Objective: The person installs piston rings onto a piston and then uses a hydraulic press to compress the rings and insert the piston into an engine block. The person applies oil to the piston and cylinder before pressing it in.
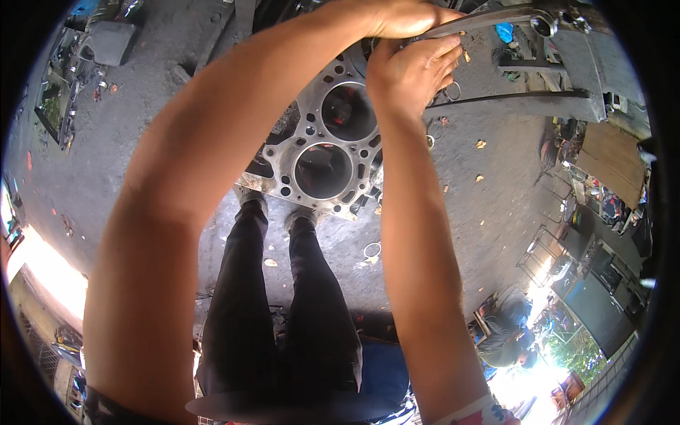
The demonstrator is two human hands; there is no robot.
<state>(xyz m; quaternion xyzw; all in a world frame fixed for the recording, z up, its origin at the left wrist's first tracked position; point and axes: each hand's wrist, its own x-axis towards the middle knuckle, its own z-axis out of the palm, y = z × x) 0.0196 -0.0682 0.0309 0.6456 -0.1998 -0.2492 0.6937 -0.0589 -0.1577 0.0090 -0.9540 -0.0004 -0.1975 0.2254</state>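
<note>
A grey metal engine block point(304, 126) stands upright on the floor at my feet, its flat top face upward. Two round cylinder bores show in full, with several smaller holes around them. A further bore is partly covered by my right hand point(411, 71), which lies over the far part of the block, its fingers stretched to the right. Just beyond it, my left hand point(404, 19) reaches across, partly cut off by the top edge. Its fingers are mostly hidden, beside the end of a long dark metal bar point(489, 19). Anything under the two hands is hidden.
A second metal bar point(510, 105) runs right from near my right hand. Thin metal rings, one of them point(372, 249) near my foot, lie on the concrete floor point(489, 205). Flattened cardboard point(613, 163) and scrap are at right; another person point(503, 340) is at lower right.
</note>
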